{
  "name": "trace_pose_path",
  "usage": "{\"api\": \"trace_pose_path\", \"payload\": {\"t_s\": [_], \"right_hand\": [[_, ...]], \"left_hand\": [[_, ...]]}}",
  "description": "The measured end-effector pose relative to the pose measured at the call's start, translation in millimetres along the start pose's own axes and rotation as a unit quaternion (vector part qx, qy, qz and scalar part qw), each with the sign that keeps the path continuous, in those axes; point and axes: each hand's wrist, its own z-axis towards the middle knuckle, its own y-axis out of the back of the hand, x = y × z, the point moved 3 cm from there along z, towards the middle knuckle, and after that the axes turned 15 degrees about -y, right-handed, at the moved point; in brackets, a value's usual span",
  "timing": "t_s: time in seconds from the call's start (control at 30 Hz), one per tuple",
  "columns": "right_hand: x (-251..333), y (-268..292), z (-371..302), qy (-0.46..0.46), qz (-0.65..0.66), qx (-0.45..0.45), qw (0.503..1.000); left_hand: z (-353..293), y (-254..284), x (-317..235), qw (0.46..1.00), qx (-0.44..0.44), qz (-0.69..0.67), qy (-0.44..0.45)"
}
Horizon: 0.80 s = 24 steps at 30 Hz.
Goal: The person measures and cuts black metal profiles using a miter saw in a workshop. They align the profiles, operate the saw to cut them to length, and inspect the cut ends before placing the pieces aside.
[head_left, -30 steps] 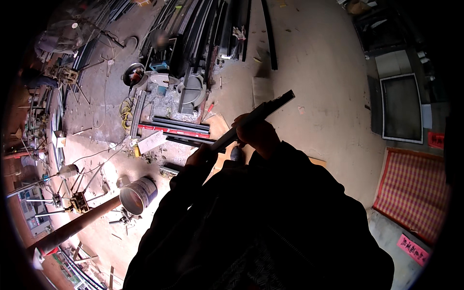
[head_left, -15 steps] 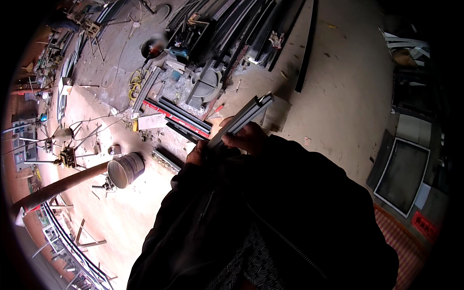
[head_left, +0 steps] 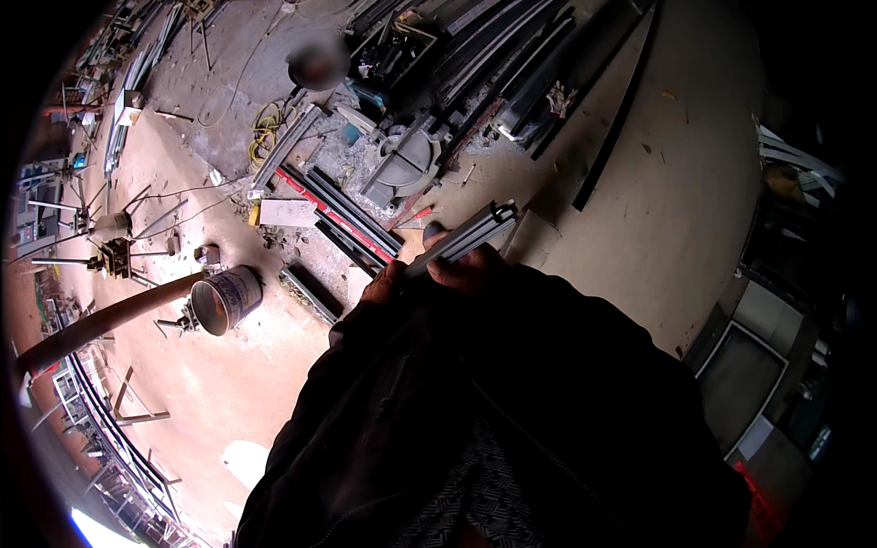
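A short grey metal profile (head_left: 468, 239) with grooves along its length is held in front of my chest, slanting up to the right. My right hand (head_left: 470, 268) is closed around its middle, thumb on the far side and fingers beneath. My left hand (head_left: 382, 283) grips the near lower end, which the hand and my dark sleeve partly hide. The profile's far end, with its open channels, sticks out past my right hand.
Beyond my hands stands a mitre saw (head_left: 404, 163) amid pale shavings. Dark profiles (head_left: 352, 212) lie beside a red strip (head_left: 338, 217). Long dark bars (head_left: 617, 119) stretch away at the far right. A bucket (head_left: 227, 300) stands left, near a brown pole (head_left: 114, 320).
The profile has turned a little and lies at a flatter slant, still in both hands. My view has shifted, so the floor things sit differently in the picture.
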Motion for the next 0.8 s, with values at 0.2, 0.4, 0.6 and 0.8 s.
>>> {"api": "trace_pose_path", "payload": {"t_s": [0.2, 0.4, 0.6, 0.8], "right_hand": [[50, 21, 33, -0.06, 0.013, -0.036, 0.997], [90, 43, 80, 0.008, -0.04, -0.017, 0.999], [54, 88, 142, 0.197, -0.093, 0.046, 0.975], [-52, 176, 222, -0.024, -0.156, 0.19, 0.969]], "left_hand": [[40, 7, 51, 0.99, -0.095, -0.1, -0.001], [73, 41, 35, 0.984, -0.171, -0.006, -0.041], [116, 12, 119, 0.73, -0.483, -0.482, 0.041], [134, 26, 180, 0.77, -0.612, -0.174, 0.058]]}}
